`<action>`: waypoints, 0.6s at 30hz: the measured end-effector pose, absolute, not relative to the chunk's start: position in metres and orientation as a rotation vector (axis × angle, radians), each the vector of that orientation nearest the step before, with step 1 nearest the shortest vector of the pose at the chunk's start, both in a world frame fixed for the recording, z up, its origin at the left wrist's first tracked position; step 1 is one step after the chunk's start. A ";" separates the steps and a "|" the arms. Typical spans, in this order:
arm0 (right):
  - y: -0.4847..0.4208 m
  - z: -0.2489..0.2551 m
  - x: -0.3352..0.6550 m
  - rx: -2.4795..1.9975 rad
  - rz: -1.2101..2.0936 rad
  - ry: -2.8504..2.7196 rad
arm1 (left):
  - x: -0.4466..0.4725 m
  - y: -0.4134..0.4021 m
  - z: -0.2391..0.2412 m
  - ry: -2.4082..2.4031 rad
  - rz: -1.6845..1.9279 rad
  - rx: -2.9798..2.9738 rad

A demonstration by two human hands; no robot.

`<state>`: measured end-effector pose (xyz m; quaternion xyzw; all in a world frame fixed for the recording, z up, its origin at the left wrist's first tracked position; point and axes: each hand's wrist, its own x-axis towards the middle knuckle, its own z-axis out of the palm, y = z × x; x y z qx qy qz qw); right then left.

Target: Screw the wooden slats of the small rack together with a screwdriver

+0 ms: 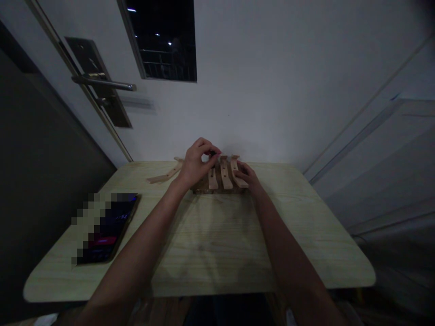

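Our left hand (194, 163) pinches a dark piece (213, 153) between thumb and fingers. Just below that pinch, three strips (225, 177) lie across a base (201, 187). Our right hand (250, 175) touches the rightmost strip; whether it clamps, we cannot tell. A fourth strip (163, 178) lies left of the pinch.

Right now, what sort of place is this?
Probably a small room or entryway indoors, its exact use unclear: a light wooden-topped table stands against what looks like a white door, with a metal handle and a dark window.
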<state>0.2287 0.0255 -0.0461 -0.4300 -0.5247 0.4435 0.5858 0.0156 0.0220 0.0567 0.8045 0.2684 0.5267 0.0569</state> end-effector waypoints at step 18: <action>0.022 -0.041 0.229 -1.016 1.030 -1.247 | 0.014 0.024 0.057 0.837 1.593 2.469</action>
